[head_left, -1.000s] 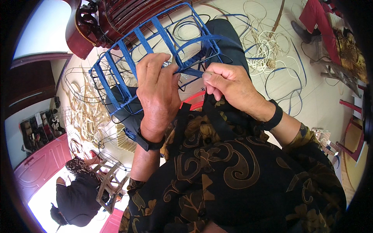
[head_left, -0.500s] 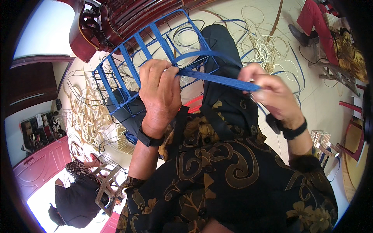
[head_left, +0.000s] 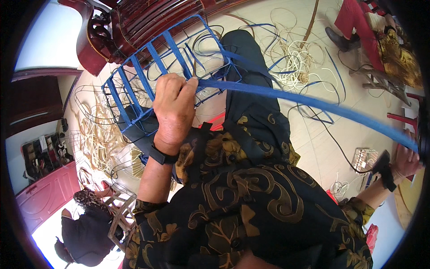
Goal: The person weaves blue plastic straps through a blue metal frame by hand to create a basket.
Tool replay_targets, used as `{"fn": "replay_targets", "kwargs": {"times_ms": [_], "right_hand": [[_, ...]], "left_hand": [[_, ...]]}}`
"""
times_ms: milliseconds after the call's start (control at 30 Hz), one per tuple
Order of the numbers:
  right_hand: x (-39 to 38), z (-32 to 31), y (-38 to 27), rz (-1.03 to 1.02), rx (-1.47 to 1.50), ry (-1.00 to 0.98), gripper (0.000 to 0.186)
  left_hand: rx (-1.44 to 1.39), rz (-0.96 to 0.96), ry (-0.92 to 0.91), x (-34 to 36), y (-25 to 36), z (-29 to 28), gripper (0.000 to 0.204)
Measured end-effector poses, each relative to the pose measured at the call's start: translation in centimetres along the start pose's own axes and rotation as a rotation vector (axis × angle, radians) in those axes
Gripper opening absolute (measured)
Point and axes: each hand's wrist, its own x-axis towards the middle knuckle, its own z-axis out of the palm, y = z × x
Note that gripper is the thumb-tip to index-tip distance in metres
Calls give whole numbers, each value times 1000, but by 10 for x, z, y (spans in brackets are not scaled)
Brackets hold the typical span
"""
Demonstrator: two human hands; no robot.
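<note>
Several blue flat strips already run up the dark wire basket frame (head_left: 156, 76) at upper left of the frame, yet most of its cage shows bare wire, so I judge the weaving barely begun. Left hand (head_left: 172, 107) clamps the frame's rim. Right hand (head_left: 405, 159), far out at the right edge, grips the long blue flat strip (head_left: 313, 102) drawn taut between them.
</note>
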Motion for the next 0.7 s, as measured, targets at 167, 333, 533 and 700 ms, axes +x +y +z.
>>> {"fn": "replay_targets", "kwargs": {"times_ms": [167,333,533,700], "right_hand": [[-67,-146,-52,174,-857,847,34],[-158,-275,-39,553,-1554,745,29],[-77,-124,187,634,-1855,-10,28],[15,119,285,351,-983,-195,17]], "left_hand": [[38,19,23,0,2,6,23],[2,31,100,-4,1,15,22],[66,-81,152,-2,24,17,22],[90,-91,150,-3,22,19,26]]}}
